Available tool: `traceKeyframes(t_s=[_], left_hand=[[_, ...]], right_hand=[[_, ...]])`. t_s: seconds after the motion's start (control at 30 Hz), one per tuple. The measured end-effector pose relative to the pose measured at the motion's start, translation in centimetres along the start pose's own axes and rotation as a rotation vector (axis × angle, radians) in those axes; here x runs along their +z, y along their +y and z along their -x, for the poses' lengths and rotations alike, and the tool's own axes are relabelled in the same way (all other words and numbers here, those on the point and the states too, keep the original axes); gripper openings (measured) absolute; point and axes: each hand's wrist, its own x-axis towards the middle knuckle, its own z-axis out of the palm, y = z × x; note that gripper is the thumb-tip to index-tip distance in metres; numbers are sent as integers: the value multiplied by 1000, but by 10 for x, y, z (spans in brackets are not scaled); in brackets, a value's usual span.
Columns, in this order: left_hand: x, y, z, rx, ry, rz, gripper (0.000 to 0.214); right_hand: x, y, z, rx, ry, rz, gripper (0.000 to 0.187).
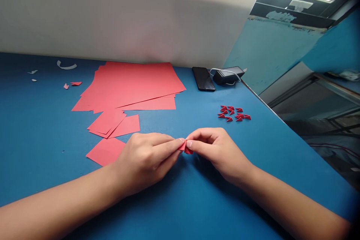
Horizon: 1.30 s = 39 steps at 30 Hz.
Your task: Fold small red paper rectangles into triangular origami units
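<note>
I read the left hand (147, 157) as closed in a pinch on a small folded piece of red paper (188, 150). The right hand (222, 153) grips the same piece from the opposite side, thumb against fingers. The piece is between both sets of fingertips; I cannot confirm contact with the matte blue tabletop (180, 202), which extends toward me between the forearms.

Beside the left hand: a flat red paper rectangle (102, 150), partly hidden by it. Beyond that: overlapping red paper rectangles (107, 122), then large red paper sheets (135, 82) with staggered edges.

Beyond the right hand: a cluster of small folded red paper triangles (231, 112), separated from the fingers by a band of tabletop. Farther out: a flat black phone (203, 78), near a black box-shaped device (222, 78) with a white cable (225, 70).

Limits: the table's right edge runs diagonally outside the cluster; the far edge meets an off-white upright panel (112, 15).
</note>
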Motion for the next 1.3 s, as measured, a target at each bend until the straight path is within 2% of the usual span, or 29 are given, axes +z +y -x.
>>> traceKeyframes(t_s=[0.13,0.33,0.6,0.83,1.1,1.3], left_hand=[[-2,-2,-1,107,14,-68,17],[-4,-2,-1,197,7,-168,18],[-3,-1,-1,168,-14,-145,20],[-4,-1,-1,229,-6,-183,20],[-3,1,1,151,-37,-168,17],[-5,3,1,256,-48,-210,22]], right_hand=[[-2,-2,0,42,-8,-24,11],[-2,-4,0,39,-21,1,15],[-2,-3,1,36,-2,74,15],[0,-1,3,2,10,94,15],[-1,0,3,-26,3,149,14],[3,-1,4,-10,29,158,14]])
